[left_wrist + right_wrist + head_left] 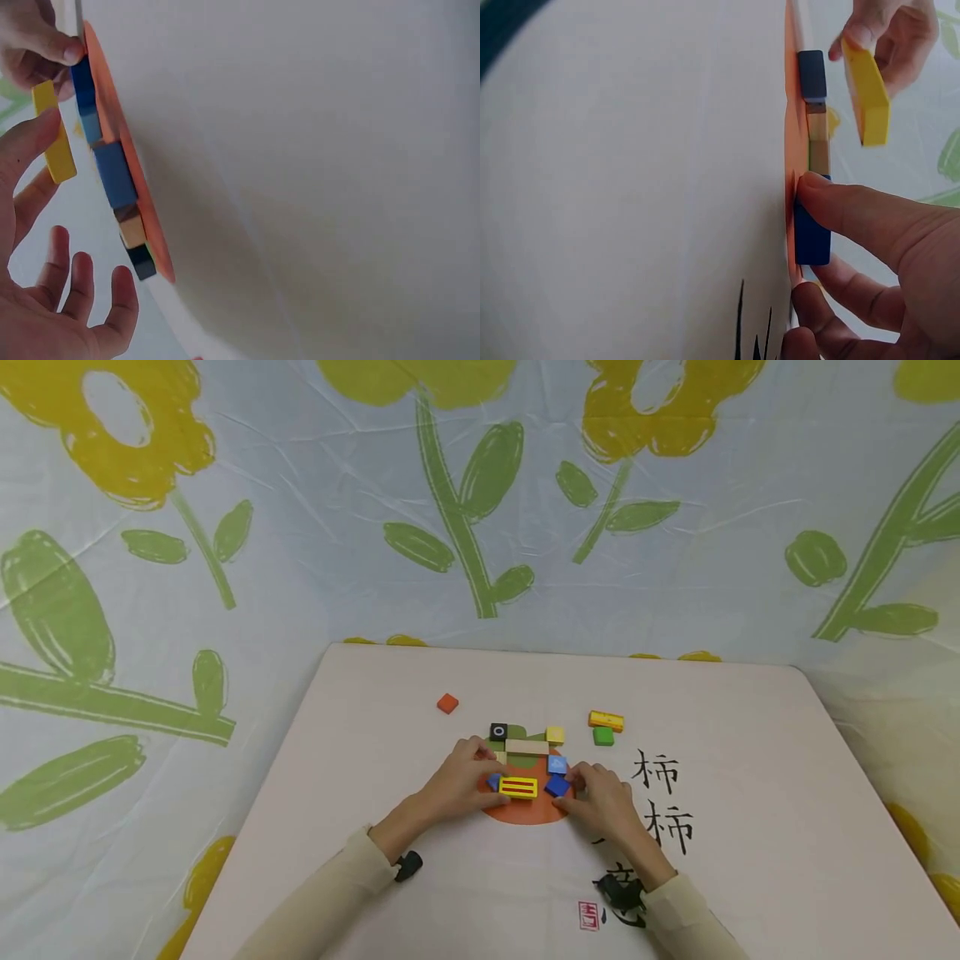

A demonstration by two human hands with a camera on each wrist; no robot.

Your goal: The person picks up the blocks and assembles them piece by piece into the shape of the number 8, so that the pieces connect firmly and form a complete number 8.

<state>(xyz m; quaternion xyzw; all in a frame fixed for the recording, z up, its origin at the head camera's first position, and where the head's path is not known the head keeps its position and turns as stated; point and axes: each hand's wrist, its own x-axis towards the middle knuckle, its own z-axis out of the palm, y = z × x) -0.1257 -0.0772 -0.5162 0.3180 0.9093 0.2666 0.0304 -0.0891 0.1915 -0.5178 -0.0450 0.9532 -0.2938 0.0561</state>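
My left hand [457,783] pinches a yellow block with red stripes [518,788] between thumb and finger, raised above the tabletop; the other fingers are spread. My right hand [606,802] pinches a dark blue block [812,234], which lies on the orange printed shape [525,814]. A light blue block [557,765] adjoins it on the far side. Partly hidden behind the yellow block is another blue block [115,175]. Farther back are a long wooden block [527,747], a black block with a white ring [498,732] and a small pale yellow block [555,735].
A red-orange block [447,703] lies alone toward the back left. At the back right, a long yellow block [606,721] lies behind a green block [603,737]. Black printed characters [670,828] mark the pale table. A flowered cloth [315,527] hangs behind it.
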